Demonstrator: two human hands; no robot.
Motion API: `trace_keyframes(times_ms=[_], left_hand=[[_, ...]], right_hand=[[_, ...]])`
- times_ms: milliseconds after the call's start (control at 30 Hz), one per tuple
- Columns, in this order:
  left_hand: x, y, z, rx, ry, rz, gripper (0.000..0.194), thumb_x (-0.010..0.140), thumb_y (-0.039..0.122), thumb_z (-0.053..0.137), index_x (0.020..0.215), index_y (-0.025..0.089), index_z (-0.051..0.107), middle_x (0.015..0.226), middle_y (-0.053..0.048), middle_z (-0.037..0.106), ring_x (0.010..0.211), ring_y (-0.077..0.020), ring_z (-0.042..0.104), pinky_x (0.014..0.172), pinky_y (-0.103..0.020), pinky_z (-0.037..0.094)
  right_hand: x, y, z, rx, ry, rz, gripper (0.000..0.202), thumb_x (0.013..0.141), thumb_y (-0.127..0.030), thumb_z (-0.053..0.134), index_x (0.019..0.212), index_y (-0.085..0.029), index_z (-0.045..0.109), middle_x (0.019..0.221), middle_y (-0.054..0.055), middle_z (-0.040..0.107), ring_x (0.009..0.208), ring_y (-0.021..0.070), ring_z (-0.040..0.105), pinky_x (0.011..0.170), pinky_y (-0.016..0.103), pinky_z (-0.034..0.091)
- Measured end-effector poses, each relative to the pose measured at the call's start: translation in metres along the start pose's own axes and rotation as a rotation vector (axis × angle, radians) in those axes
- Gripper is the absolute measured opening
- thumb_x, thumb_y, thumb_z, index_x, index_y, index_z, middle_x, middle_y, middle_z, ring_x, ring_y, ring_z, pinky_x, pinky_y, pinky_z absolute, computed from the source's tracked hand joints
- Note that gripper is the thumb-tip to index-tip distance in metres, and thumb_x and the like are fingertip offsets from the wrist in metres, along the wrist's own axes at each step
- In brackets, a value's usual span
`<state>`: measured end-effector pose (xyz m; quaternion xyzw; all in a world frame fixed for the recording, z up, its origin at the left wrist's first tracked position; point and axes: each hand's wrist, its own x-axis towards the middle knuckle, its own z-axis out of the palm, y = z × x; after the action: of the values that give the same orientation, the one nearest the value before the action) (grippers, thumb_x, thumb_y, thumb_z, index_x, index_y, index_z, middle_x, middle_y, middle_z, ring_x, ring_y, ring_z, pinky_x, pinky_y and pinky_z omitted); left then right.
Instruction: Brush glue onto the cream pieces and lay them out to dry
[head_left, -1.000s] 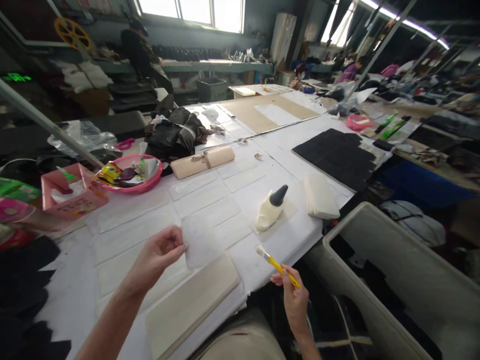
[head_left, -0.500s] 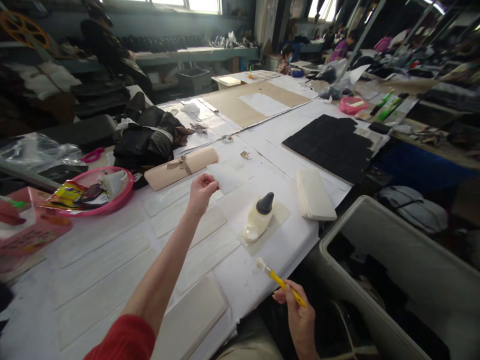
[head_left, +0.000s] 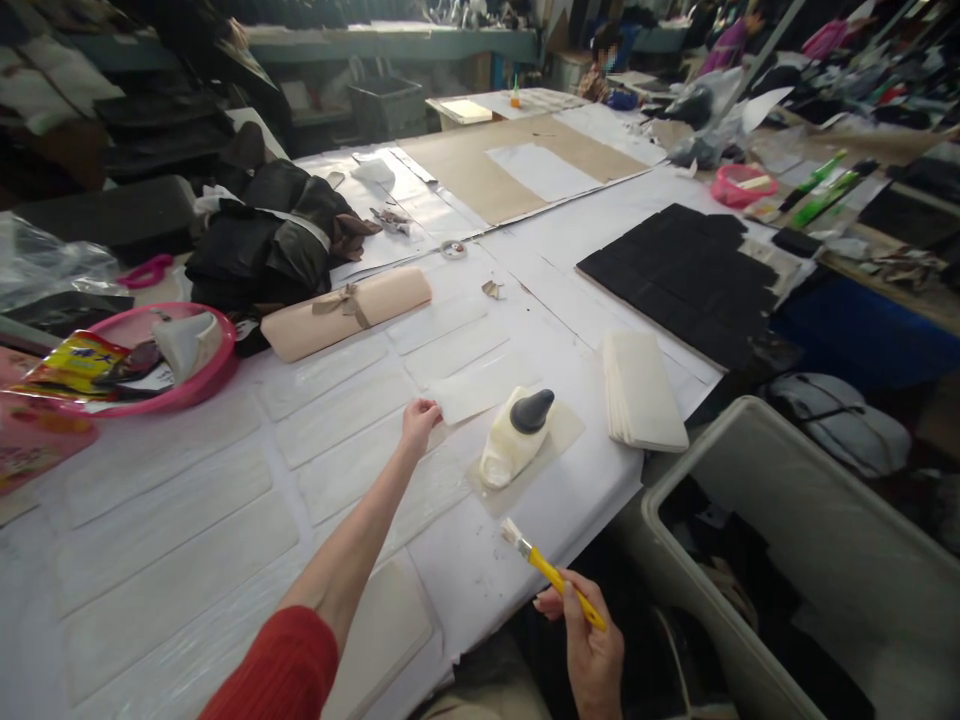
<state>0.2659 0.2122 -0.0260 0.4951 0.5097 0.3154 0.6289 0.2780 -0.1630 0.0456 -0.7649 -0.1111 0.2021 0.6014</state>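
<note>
My left hand (head_left: 421, 425) pinches the near-left corner of a thin white rectangular sheet (head_left: 480, 388), low over the table. Similar pale sheets (head_left: 345, 415) lie flat in rows around it. In my right hand (head_left: 589, 635), at the table's front edge, is a paintbrush (head_left: 551, 572) with a yellow handle, its pale bristles pointing up and left. Between the hands a cream squeeze bottle (head_left: 510, 450) with a dark cone cap leans over on a translucent pad (head_left: 564, 440). A stack of off-white pieces (head_left: 390, 630) sits partly behind my left forearm.
Right of the bottle lies a fanned white stack (head_left: 643, 395), with black pieces (head_left: 675, 280) beyond. A grey bin (head_left: 750, 425) stands at the right. On the left are a pink basin (head_left: 217, 365), a tied beige roll (head_left: 300, 328) and a black bundle (head_left: 255, 250).
My left hand has come nearer and lower with the white sheet, which now lies closer to the table. The paintbrush stays in my right hand. The view has tilted downward.
</note>
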Motion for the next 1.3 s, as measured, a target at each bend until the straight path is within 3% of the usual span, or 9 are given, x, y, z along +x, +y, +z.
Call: trace_keyframes(times_ms=[333, 500, 733, 867, 1033, 1133, 1200, 1300], left_hand=[[0.012, -0.024, 0.016, 0.248, 0.190, -0.037, 0.008, 0.063, 0.020, 0.056, 0.069, 0.018, 0.051, 0.067, 0.002, 0.055, 0.067, -0.0123, 0.058, 0.064, -0.024, 0.048], [0.018, -0.023, 0.017, 0.440, 0.244, -0.021, 0.006, 0.065, 0.015, 0.056, 0.067, 0.020, 0.053, 0.071, -0.002, 0.059, 0.073, -0.0178, 0.060, 0.069, -0.029, 0.045], [0.017, -0.008, 0.011, 0.849, 0.157, 0.049, 0.005, 0.073, 0.015, 0.058, 0.075, 0.019, 0.061, 0.084, -0.010, 0.070, 0.083, -0.0234, 0.065, 0.073, -0.032, 0.042], [0.017, -0.008, 0.001, 0.808, 0.059, 0.074, 0.012, 0.074, 0.013, 0.056, 0.080, 0.017, 0.066, 0.069, -0.006, 0.069, 0.071, -0.0208, 0.065, 0.070, -0.030, 0.043], [0.008, -0.003, -0.018, 0.670, 0.020, 0.052, 0.014, 0.074, 0.015, 0.056, 0.082, 0.017, 0.068, 0.058, 0.000, 0.063, 0.050, -0.0142, 0.058, 0.060, -0.026, 0.042], [-0.011, 0.007, -0.040, 0.525, -0.001, 0.057, 0.007, 0.071, 0.021, 0.061, 0.075, 0.017, 0.065, 0.057, 0.001, 0.062, 0.043, -0.0113, 0.053, 0.051, -0.024, 0.038], [-0.035, 0.013, -0.064, 0.398, -0.029, 0.058, 0.011, 0.069, 0.028, 0.065, 0.071, 0.017, 0.062, 0.056, 0.001, 0.061, 0.041, -0.0101, 0.049, 0.046, -0.023, 0.034], [-0.088, 0.019, -0.115, 0.350, -0.052, 0.059, 0.022, 0.069, 0.039, 0.069, 0.067, 0.018, 0.060, 0.052, 0.001, 0.058, 0.041, -0.0095, 0.047, 0.045, -0.022, 0.032]], right_hand=[[0.006, 0.000, 0.001, -0.021, -0.060, 0.017, 0.034, 0.092, -0.050, 0.056, 0.100, -0.019, 0.068, 0.069, 0.004, 0.073, 0.059, 0.0198, 0.071, 0.058, 0.029, 0.061], [0.006, -0.002, 0.004, -0.028, -0.011, 0.045, 0.035, 0.092, -0.050, 0.054, 0.100, -0.018, 0.067, 0.069, 0.003, 0.072, 0.059, 0.0193, 0.070, 0.059, 0.029, 0.061], [0.008, 0.004, 0.002, -0.042, -0.068, 0.024, 0.034, 0.092, -0.048, 0.056, 0.102, -0.017, 0.067, 0.072, 0.004, 0.074, 0.061, 0.0199, 0.071, 0.061, 0.030, 0.062], [0.009, 0.001, 0.005, -0.067, -0.101, 0.012, 0.031, 0.093, -0.045, 0.055, 0.102, -0.018, 0.066, 0.072, 0.004, 0.074, 0.062, 0.0195, 0.072, 0.063, 0.029, 0.061], [0.013, -0.007, 0.012, -0.073, -0.103, -0.009, 0.031, 0.093, -0.046, 0.055, 0.102, -0.018, 0.065, 0.073, 0.005, 0.074, 0.064, 0.0201, 0.072, 0.065, 0.030, 0.061], [0.014, -0.016, 0.017, -0.059, -0.115, -0.034, 0.030, 0.093, -0.046, 0.055, 0.102, -0.018, 0.064, 0.072, 0.004, 0.074, 0.063, 0.0195, 0.072, 0.064, 0.031, 0.061], [0.010, -0.021, 0.021, -0.049, -0.131, -0.047, 0.030, 0.094, -0.045, 0.054, 0.103, -0.018, 0.063, 0.072, 0.004, 0.074, 0.063, 0.0192, 0.072, 0.064, 0.031, 0.061], [0.001, -0.024, 0.029, -0.056, -0.150, -0.058, 0.030, 0.095, -0.043, 0.053, 0.105, -0.016, 0.062, 0.073, 0.004, 0.074, 0.063, 0.0190, 0.072, 0.066, 0.033, 0.061]])
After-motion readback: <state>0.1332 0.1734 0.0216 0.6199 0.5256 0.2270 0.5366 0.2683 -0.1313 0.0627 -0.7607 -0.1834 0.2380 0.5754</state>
